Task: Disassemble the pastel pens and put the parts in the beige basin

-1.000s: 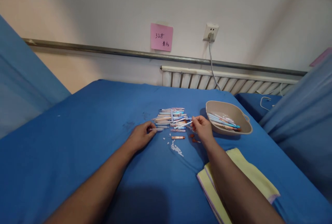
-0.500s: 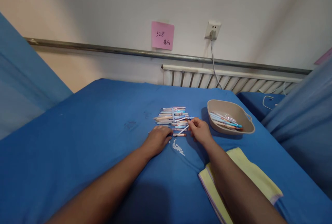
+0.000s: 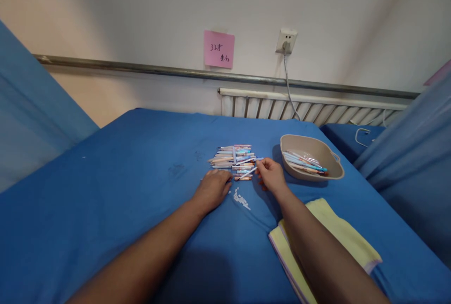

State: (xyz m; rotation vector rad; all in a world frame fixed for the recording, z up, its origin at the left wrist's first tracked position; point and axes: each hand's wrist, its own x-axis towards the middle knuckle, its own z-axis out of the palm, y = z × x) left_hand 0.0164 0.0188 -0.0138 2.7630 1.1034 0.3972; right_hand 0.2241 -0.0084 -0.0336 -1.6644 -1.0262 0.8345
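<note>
A row of pens (image 3: 225, 159) in mixed colours lies side by side on the blue sheet, with a pale strip across part of it. My left hand (image 3: 213, 186) rests palm down at the near side of the row, its fingers curled over a pen whose ends show on either side. Just right of the row, my right hand (image 3: 271, 175) pinches the upper end of a thin white stick (image 3: 248, 173), which slants down to the nearest pens. Several small white pieces (image 3: 240, 198) lie scattered between my hands, toward me.
To the right stands a beige basket (image 3: 333, 172) with packaged pens inside. A folded yellow cloth (image 3: 327, 219) lies under my right forearm. Behind the blue-covered surface (image 3: 123, 153) are a radiator (image 3: 253, 105), a metal rail and a plugged-in cable. Blue curtains (image 3: 31, 88) hang at both sides.
The view has shifted slightly. The white stick's lower end has risen a little and the stick lies flatter across the near pens. Both hands stay in nearly the same places.
</note>
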